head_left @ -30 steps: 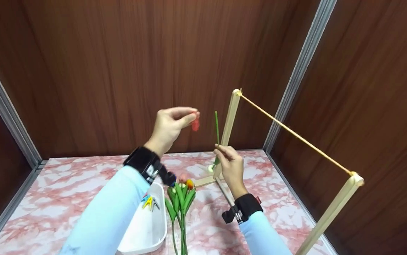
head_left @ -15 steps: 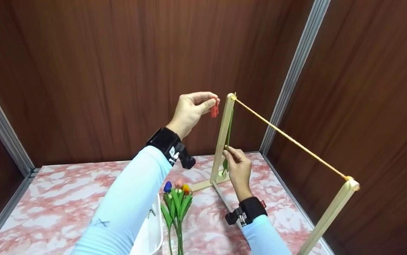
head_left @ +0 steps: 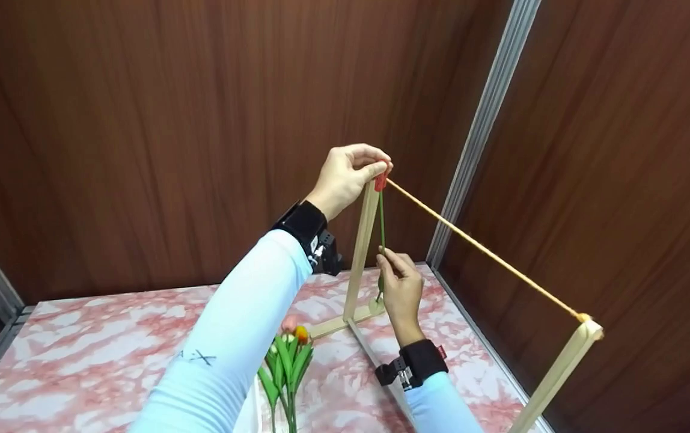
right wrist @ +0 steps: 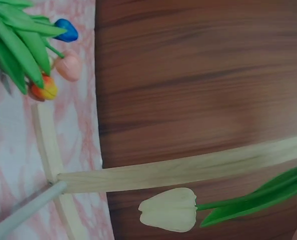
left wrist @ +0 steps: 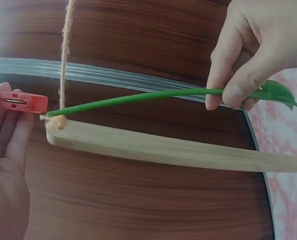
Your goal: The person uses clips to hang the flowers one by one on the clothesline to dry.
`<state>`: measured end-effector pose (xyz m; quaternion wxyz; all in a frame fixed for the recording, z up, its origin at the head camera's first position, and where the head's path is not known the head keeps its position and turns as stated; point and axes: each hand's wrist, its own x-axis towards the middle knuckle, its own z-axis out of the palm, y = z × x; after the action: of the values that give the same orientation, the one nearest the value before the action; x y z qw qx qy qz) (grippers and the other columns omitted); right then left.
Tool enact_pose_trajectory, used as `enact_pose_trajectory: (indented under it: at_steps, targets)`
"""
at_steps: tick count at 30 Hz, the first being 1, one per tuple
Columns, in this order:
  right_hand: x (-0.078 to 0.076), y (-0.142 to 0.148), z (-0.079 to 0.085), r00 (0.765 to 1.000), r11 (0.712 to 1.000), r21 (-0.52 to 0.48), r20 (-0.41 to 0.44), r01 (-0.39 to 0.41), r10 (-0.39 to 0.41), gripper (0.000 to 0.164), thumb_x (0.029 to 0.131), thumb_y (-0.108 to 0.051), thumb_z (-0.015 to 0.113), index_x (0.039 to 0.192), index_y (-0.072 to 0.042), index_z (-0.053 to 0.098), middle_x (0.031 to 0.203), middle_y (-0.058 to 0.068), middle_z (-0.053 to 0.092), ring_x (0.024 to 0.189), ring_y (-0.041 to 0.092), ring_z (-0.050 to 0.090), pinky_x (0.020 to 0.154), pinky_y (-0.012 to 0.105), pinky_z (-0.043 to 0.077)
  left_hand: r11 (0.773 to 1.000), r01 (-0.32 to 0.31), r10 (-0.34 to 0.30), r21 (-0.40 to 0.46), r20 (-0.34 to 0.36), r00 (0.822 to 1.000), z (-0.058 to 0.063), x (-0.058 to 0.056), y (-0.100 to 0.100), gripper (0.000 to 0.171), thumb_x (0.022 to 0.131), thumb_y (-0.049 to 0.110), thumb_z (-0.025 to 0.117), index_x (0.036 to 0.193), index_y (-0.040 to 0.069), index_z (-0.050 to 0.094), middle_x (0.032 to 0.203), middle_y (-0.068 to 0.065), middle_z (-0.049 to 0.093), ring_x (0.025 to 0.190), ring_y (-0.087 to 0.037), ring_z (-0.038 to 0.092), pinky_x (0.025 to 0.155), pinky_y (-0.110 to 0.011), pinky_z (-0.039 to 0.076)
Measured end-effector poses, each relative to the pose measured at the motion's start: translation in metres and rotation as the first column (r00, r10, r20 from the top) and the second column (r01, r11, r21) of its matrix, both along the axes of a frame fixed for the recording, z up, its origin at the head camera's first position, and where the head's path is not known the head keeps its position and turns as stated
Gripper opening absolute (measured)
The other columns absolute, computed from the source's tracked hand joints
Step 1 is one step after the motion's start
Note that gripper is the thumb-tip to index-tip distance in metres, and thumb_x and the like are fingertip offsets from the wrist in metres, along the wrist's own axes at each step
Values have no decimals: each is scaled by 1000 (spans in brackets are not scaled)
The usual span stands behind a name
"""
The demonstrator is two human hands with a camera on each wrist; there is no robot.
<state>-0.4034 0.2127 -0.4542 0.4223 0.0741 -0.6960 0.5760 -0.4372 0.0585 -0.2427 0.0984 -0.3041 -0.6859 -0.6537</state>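
Observation:
My left hand [head_left: 351,175] pinches a red clothespin [left wrist: 26,102] by the far post's top, where the string [head_left: 477,243] is tied. In the left wrist view the clothespin's end is close to the tip of a green stem [left wrist: 138,96]; whether its jaws grip anything I cannot tell. Lower down, my right hand [head_left: 403,288] pinches that stem between thumb and fingers. The flower is a white tulip [right wrist: 168,210] hanging head down, its green leaf [right wrist: 258,197] above the bloom, beside the wooden post [left wrist: 163,150].
Several tulips [head_left: 288,361] lie on the pink-marbled table [head_left: 92,343], with a white tray [head_left: 252,409] beside them, mostly hidden by my left sleeve. The near post [head_left: 555,379] holds the string's other end. Brown wood-grain panels [head_left: 170,120] stand behind.
My left hand has moved right with the red clothespin, up to the post's top. The right hand has brought the tulip stem from left of the post to the string's tied end.

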Motion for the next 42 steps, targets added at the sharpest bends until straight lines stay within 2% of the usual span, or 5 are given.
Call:
enact_pose_trajectory:
  at_steps: [10, 18, 27, 33, 42]
  targets:
    - [7, 1, 11, 1000, 1000, 2, -22, -9, 9, 20, 99, -1, 76, 117, 5, 81, 98, 25, 76, 83, 3, 73, 72, 10, 57, 999, 16, -16, -44, 16, 1000, 9, 2, 6, 12, 99, 2, 75, 109, 2, 81, 110, -18, 83, 87, -16, 74, 88, -33, 64]
    - [12, -5, 17, 1000, 997, -69, -12, -27, 26, 20, 100, 1, 75, 118, 7, 81, 100, 26, 74, 86, 0, 73, 76, 12, 61, 995, -2, 0, -95, -26, 1000, 11, 1, 4, 13, 100, 4, 75, 110, 3, 82, 114, -14, 84, 95, -13, 75, 88, -23, 60]
    - [12, -21, 22, 999, 995, -90, -14, -51, 50, 19, 100, 3, 74, 117, 10, 79, 97, 27, 73, 82, -3, 72, 73, 13, 61, 996, -19, 17, -90, -20, 1000, 9, 2, -12, 14, 100, 2, 74, 112, 1, 80, 116, -19, 83, 93, -13, 74, 82, -25, 58]
    - [10, -26, 23, 998, 991, -115, 8, -63, 65, 19, 100, 3, 73, 117, 11, 79, 96, 24, 72, 82, -2, 73, 75, 14, 62, 980, -75, 61, -186, -78, 995, 10, 4, -18, 19, 101, 8, 75, 118, 4, 81, 119, -13, 83, 102, -15, 77, 85, -19, 59]
    - [6, -27, 16, 997, 988, -136, 17, -77, 80, 18, 100, 3, 73, 116, 10, 79, 99, 27, 73, 82, 4, 75, 77, 16, 64, 977, -94, 78, -193, -86, 993, 0, 5, -16, 17, 101, 4, 74, 115, 1, 82, 103, -18, 81, 85, -21, 73, 75, -20, 58]
